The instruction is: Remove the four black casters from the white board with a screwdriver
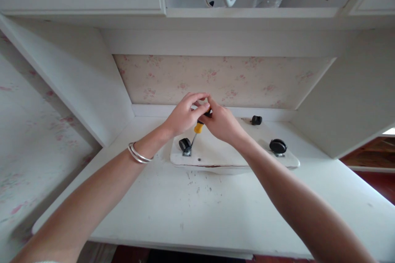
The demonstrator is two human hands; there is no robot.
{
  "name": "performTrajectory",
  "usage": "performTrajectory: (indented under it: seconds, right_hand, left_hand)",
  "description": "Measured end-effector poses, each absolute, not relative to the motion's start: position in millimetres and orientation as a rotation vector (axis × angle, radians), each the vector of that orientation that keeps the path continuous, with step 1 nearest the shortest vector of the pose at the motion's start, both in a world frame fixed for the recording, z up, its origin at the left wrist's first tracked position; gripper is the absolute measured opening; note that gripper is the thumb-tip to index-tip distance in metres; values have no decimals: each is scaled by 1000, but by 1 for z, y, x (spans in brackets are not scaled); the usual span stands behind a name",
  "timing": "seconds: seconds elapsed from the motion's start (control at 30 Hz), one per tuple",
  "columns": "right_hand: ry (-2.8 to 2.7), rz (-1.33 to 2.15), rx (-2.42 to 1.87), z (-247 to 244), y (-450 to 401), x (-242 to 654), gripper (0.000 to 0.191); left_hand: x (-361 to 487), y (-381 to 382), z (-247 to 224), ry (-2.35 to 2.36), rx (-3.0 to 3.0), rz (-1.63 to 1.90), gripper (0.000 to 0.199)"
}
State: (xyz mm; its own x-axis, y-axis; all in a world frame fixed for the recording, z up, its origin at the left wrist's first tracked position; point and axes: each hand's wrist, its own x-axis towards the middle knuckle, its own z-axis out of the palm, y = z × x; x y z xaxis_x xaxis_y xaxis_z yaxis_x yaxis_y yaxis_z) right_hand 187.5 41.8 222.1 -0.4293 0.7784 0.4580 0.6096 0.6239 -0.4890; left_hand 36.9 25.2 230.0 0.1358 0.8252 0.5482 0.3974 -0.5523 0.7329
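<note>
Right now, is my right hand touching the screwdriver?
Touching. The head view shows your right hand with its fingers against the handle of the screwdriver.

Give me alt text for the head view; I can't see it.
The left hand and right hand meet around the top of a yellow-and-black screwdriver, which slants down to a black caster on a white board. Two more casters sit farther right on it.
</note>
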Motion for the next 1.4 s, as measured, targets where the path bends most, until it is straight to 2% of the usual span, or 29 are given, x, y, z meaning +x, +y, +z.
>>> performTrajectory:
  seconds: [0.23,0.47,0.63,0.7,0.77,0.87,0.97,1.03,1.2,1.4]
  right_hand:
    - [-2151,518,-1020,222,44,183,55]
    - [-2058,768,-962,222,49,179,77]
    - [-1961,1001,-863,210,53,183,99]
    - [-1867,1041,-864,202,46,191,101]
    - [-1737,1071,-872,194,32,205,94]
    - [-1514,1193,-866,176,2,232,72]
    - [-1318,1364,-919,144,-28,261,45]
    - [-1214,1376,-1040,117,-43,279,35]
    - [-1022,1265,-1321,58,-71,319,36]
    - [-803,1076,-1502,24,-93,366,46]
  left_hand:
    - [34,32,231,1137,2121,1296,34]
    - [30,34,227,1119,2096,1280,46]
    - [27,31,229,1346,2190,1310,33]
    - [27,29,227,1391,2226,1329,29]
    - [28,27,224,1412,2249,1377,28]
    - [30,23,218,1445,2299,1431,26]
    - [32,21,213,1427,2300,1424,25]
    - [31,21,212,1423,2257,1398,29]
    - [24,23,216,1376,2191,1259,41]
    - [20,17,231,1385,2164,1094,47]
